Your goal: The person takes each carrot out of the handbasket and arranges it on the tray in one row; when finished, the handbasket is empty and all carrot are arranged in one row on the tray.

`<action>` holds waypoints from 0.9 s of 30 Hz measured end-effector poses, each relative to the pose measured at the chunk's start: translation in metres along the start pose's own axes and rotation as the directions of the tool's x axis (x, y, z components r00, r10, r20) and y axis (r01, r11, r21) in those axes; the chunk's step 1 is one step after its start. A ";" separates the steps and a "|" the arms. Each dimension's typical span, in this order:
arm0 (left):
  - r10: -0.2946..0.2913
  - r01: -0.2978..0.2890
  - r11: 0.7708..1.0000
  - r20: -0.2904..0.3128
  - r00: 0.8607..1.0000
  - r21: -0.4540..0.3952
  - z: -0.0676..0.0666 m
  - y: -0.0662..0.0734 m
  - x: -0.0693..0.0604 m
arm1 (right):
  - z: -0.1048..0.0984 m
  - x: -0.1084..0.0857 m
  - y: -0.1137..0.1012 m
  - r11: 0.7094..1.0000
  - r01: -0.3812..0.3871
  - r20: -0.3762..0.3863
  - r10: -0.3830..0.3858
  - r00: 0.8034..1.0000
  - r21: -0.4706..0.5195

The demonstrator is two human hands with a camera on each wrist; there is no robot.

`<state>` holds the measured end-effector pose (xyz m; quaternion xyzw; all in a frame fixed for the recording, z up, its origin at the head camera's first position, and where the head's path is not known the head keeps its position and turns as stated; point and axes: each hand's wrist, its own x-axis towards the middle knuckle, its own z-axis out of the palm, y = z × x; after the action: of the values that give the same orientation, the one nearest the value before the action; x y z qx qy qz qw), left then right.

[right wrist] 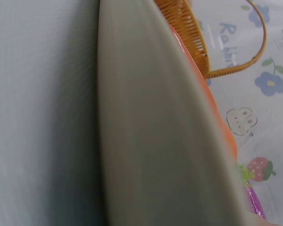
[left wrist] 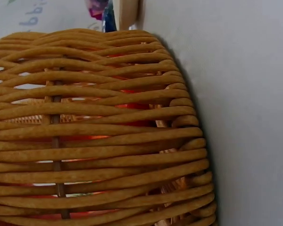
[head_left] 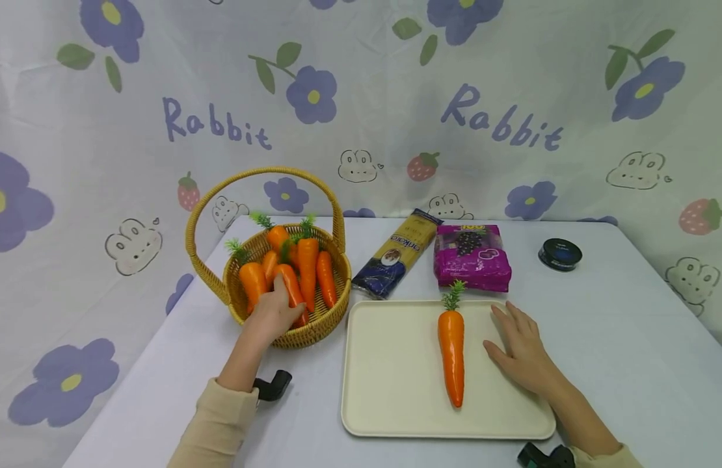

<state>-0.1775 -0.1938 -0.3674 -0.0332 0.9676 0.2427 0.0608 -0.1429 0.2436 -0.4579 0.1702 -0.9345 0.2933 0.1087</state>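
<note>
My left hand (head_left: 274, 312) reaches over the near rim of a wicker basket (head_left: 314, 335) and holds a carrot (head_left: 292, 289) between thumb and fingers. That carrot lies among several other carrots with green tops. In the left wrist view the basket's woven wall (left wrist: 94, 127) hides the hand. A single carrot (head_left: 452, 351) lies lengthwise on a cream tray (head_left: 390, 377), its green top over the far rim. My right hand (head_left: 521, 351) rests with fingers spread at the tray's right edge. The tray's side (right wrist: 151, 117) fills much of the right wrist view.
Behind the tray lie a gold and blue packet (head_left: 399, 253) and a purple packet (head_left: 472, 258). Farther right sits a round black tin (head_left: 560, 253). The basket's tall handle (head_left: 267, 170) arches above it. A patterned cloth hangs behind the white table (head_left: 618, 338).
</note>
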 end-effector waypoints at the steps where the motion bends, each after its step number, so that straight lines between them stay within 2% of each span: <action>1: -0.006 0.006 1.000 0.028 1.000 -0.011 0.000 -0.001 0.001 | 0.000 0.000 0.000 1.000 0.001 0.001 -0.001 1.000 -0.003; 7: -0.008 0.015 0.999 0.124 0.992 -0.053 0.000 -0.004 0.007 | -0.001 0.000 -0.002 1.000 0.004 0.002 -0.004 1.000 0.003; 15: -0.039 0.050 0.997 0.166 0.985 -0.060 0.001 -0.002 0.020 | -0.002 -0.001 0.000 1.000 0.008 0.002 -0.008 1.000 -0.007; 20: -0.053 0.076 0.989 0.171 0.984 -0.130 0.005 -0.002 0.027 | 0.000 -0.001 0.002 1.000 0.020 -0.010 -0.020 1.000 -0.001; 27: -0.063 0.097 0.966 0.146 0.987 -0.240 0.004 -0.006 0.028 | 0.002 0.000 0.000 1.000 0.026 -0.017 -0.026 1.000 -0.006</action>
<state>-0.2039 -0.1979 -0.3769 -0.0627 0.9215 0.3598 0.1322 -0.1426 0.2419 -0.4598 0.1796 -0.9320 0.2906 0.1211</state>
